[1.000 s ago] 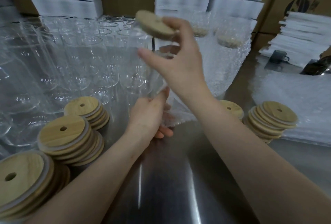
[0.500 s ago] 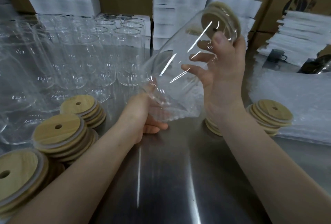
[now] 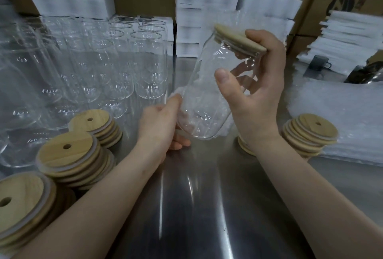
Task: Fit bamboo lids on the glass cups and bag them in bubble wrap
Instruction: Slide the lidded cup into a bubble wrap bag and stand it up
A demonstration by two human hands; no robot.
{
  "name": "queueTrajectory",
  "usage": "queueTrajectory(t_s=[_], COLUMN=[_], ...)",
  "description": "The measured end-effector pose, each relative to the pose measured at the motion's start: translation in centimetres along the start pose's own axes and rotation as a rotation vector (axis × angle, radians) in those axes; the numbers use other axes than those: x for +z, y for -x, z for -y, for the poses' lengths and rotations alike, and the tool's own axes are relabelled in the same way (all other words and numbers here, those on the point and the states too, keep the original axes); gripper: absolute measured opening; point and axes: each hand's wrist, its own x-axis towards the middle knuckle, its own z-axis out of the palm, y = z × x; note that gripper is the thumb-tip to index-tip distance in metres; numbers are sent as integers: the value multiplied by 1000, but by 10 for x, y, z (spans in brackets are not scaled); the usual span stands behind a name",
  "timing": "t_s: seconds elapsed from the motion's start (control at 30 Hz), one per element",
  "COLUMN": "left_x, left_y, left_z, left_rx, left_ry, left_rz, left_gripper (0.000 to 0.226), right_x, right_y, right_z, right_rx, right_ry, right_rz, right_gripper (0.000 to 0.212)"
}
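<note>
A clear glass cup (image 3: 209, 95) hangs tilted above the steel table, its mouth up and to the right. A round bamboo lid (image 3: 238, 39) sits on that mouth. My right hand (image 3: 257, 93) wraps the cup's upper part, thumb in front and fingertips on the lid's edge. My left hand (image 3: 161, 128) grips the cup's base from the left; a bit of bubble wrap seems pinched at its fingertips. Many open glass cups (image 3: 116, 68) stand at the back left. Stacks of bamboo lids (image 3: 70, 155) lie at the front left.
Another lid stack (image 3: 310, 132) sits right of my right wrist, beside a pile of bubble wrap bags (image 3: 342, 113). White foam boxes (image 3: 207, 0) and cardboard cartons line the back. The steel table (image 3: 186, 207) stretches between my forearms.
The lid went from held above the cup to seated on its mouth. The cup then tipped over to the right and swung back more upright, with my right hand shifting down onto its upper body.
</note>
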Motion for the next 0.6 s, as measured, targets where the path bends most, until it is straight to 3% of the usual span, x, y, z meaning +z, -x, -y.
queueTrajectory(t_s=[0.27,0.6], left_x=[-1,2], left_y=[1,2], left_z=[-2,4], left_rx=[197,332], left_ry=[31,-155], left_rz=[-48,-18], left_gripper=[6,39], right_x=[-1,-1], right_y=[0,-2], right_z=[-2,-8], right_rx=[53,231], right_ry=[35,45], right_rz=[-98,-255], right_gripper=[58,50])
